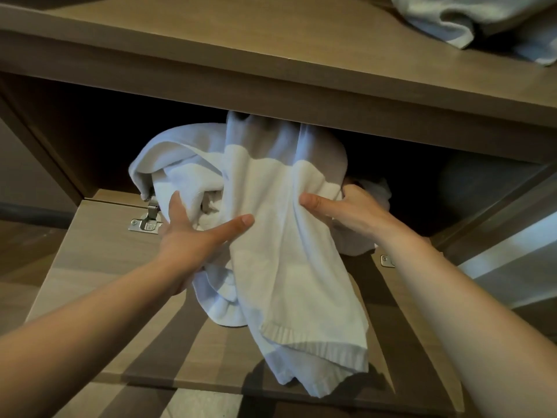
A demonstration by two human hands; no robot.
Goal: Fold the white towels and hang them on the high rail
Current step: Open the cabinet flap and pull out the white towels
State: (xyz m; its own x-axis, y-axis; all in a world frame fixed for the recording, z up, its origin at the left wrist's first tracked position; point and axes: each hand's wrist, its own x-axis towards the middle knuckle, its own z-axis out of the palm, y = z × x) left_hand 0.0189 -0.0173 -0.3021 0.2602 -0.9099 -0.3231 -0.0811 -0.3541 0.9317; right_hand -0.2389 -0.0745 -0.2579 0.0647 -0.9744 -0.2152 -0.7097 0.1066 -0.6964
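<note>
A white towel hangs down from under the wooden shelf, its top edge hidden behind the shelf's front, so the rail cannot be seen. Its ribbed hem dangles low in the middle. My left hand grips the bunched left part of the towel, thumb laid across the front. On the towel's right edge, my right hand pinches the cloth with the thumb in front and the fingers behind. More white cloth bulges behind my right hand inside the dark compartment.
A thick wooden shelf spans the top, with another pale towel lying on it at the upper right. An open cupboard door with a metal hinge stands at the left. A second hinge shows at the right.
</note>
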